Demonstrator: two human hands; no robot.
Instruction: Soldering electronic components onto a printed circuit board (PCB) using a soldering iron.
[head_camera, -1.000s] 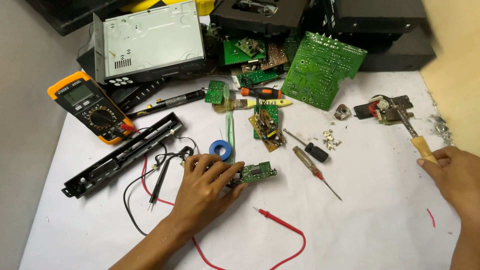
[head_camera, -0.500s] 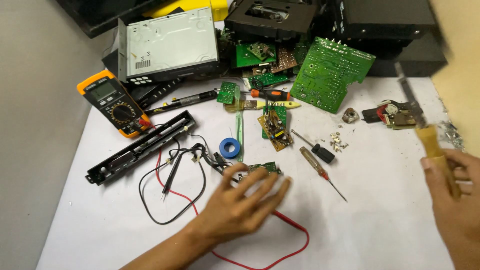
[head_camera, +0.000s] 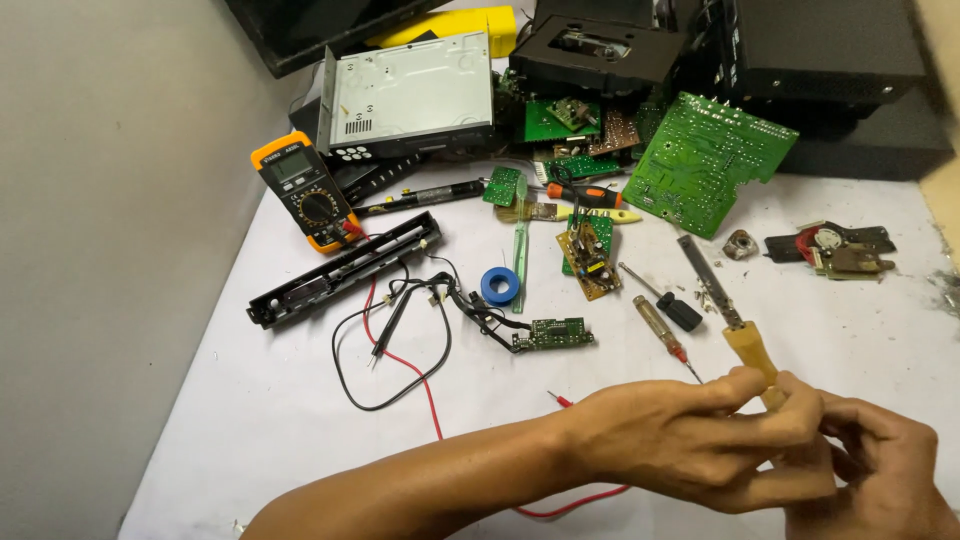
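Both hands are bunched together at the lower right of the frame, wrapped around a flat metal file (head_camera: 712, 290) with a yellowish wooden handle. My left hand (head_camera: 700, 445) has thumb and fingers closed on the handle, and the right hand (head_camera: 880, 470) is curled in right behind it, touching the same handle end, though I can't really see how tightly it grips. The file's blade sticks up and left, off the white table (head_camera: 250, 420).

Just left of the blade there's a small screwdriver with a clear reddish handle (head_camera: 662, 328) and a stubby black one (head_camera: 678, 310). A small green circuit board (head_camera: 555, 333) with black wires sits mid-frame, near a blue tape roll (head_camera: 500, 287). The orange multimeter (head_camera: 305, 190) is at upper left, red and black leads trailing down. A big green board (head_camera: 705, 160) leans at upper right.
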